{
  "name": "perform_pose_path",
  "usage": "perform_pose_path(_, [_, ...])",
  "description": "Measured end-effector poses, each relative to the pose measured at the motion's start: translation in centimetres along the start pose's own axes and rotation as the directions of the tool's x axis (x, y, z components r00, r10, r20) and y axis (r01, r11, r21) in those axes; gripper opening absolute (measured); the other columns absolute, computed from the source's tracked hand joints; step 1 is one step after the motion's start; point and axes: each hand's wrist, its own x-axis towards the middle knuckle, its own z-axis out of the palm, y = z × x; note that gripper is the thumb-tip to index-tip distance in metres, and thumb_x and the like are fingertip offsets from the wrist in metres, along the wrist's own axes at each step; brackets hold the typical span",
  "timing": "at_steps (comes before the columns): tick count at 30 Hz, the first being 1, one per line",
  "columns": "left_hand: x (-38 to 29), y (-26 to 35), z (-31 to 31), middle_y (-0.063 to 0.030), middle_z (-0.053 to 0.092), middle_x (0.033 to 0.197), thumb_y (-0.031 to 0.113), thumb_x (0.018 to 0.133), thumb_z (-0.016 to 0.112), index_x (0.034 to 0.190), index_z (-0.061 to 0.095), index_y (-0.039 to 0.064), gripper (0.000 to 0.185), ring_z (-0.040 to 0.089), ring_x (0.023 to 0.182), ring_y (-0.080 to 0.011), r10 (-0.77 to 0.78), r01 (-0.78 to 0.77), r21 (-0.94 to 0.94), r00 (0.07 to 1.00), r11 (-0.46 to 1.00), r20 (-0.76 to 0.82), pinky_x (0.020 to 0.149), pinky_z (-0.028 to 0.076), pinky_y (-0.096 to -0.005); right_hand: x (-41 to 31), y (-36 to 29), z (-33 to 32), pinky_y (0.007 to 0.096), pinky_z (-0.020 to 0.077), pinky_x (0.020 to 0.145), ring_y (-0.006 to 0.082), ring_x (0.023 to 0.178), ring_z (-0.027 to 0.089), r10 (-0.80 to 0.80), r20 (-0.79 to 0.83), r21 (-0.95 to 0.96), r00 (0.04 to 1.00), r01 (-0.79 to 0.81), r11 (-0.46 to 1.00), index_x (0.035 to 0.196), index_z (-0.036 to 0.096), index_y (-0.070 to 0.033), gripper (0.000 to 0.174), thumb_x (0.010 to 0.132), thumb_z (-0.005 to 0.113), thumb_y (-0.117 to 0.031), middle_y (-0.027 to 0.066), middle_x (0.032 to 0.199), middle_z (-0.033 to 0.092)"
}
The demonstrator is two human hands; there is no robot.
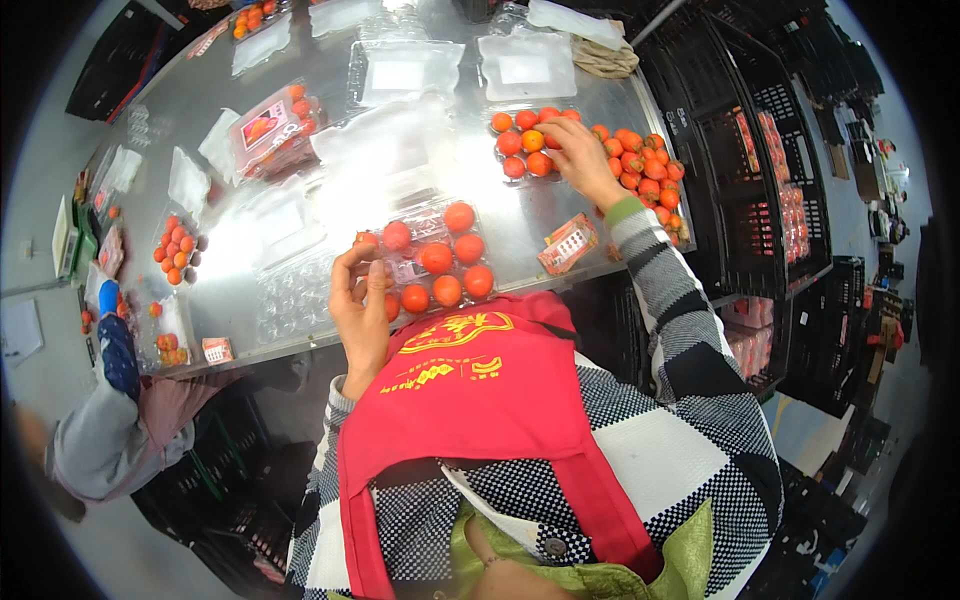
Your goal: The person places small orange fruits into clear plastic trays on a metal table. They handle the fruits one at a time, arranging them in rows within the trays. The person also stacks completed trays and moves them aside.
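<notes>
Close to my apron lies a clear plastic tray (420, 214) with orange-red fruits (436, 258), perhaps tomatoes or persimmons, in its cups. My left hand (362, 315) is at its left end, fingers curled around a fruit at the edge; whether it grips fruit or tray is unclear. Farther right, my right hand (581, 161) reaches over a second filled tray (496, 154), its fingertips closed on a red fruit (553, 141). One fruit there, a yellower one (532, 140), sits beside those fingertips. Right of that hand is a heap of loose fruits (649, 169).
Label cards (568, 244) lie by the metal table's (517, 217) near edge. Empty clear trays (296, 300), white-padded trays (405, 71) and a labelled full pack (274, 131) are spread about. Black crates (739, 150) stand right. A co-worker's blue-gloved hand (109, 296) is at far left.
</notes>
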Motion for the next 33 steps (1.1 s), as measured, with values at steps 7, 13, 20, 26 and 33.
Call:
perform_pose_path(7, [-0.7,-0.4,1.7,-0.0060,0.067,0.115,0.009,0.108,0.062,0.128,0.063,0.001,0.022,0.063,0.095,-0.0109,-0.036,0.036,-0.036,0.999,0.999,0.003,0.084,0.054,-0.0288,-9.6,-0.1,-5.3,0.0454,0.0482,0.099,0.0332,0.116,0.061,-0.008,0.353,-0.134,0.935,0.059,0.989,0.117,0.070,-0.006,0.040,0.078,0.078,-0.005,0.0109,0.117,0.066])
perform_pose_path(13, [-1.6,-0.5,4.3,-0.0047,0.066,0.111,0.009,0.108,0.062,0.127,0.064,0.000,0.021,0.063,0.094,-0.0105,0.011,-0.012,0.007,0.999,1.000,0.040,0.085,0.053,-0.0277,-12.4,-0.7,-3.9,0.0427,0.0450,0.104,0.0280,0.127,0.057,-0.126,0.472,-0.130,0.873,0.210,0.969,0.126,0.065,-0.009,0.056,0.073,0.082,-0.005,0.0075,0.131,0.061])
perform_pose_path(20, [-3.0,-0.4,7.5,-0.0037,0.067,0.110,0.007,0.108,0.061,0.126,0.064,0.001,0.019,0.063,0.093,-0.0090,-0.033,0.035,-0.039,0.997,0.999,0.074,0.086,0.052,-0.0255,-13.0,0.9,-3.3,0.0429,0.0421,0.110,0.0267,0.128,0.057,-0.197,0.487,-0.096,0.851,0.276,0.956,0.122,0.067,-0.007,0.041,0.082,0.074,-0.009,0.0073,0.131,0.063])
perform_pose_path(26, [-3.5,-0.7,10.7,-0.0032,0.067,0.108,0.007,0.109,0.061,0.127,0.063,0.001,0.019,0.062,0.089,-0.0078,-0.003,0.006,-0.041,0.997,0.999,0.082,0.082,0.052,-0.0241,-13.4,1.7,-4.0,0.0444,0.0403,0.113,0.0268,0.129,0.057,-0.255,0.466,-0.076,0.847,0.326,0.942,0.121,0.068,-0.007,0.037,0.085,0.070,-0.011,0.0080,0.131,0.064])
perform_pose_path(33, [-3.3,-0.7,13.4,-0.0009,0.066,0.101,0.009,0.109,0.062,0.125,0.064,0.001,0.018,0.061,0.086,-0.0072,0.013,-0.010,-0.042,0.997,0.999,0.081,0.077,0.051,-0.0235,-13.0,2.2,-3.8,0.0474,0.0387,0.113,0.0282,0.130,0.056,-0.245,0.504,-0.021,0.828,0.295,0.955,0.122,0.065,-0.010,0.045,0.080,0.081,-0.015,0.0064,0.132,0.061])
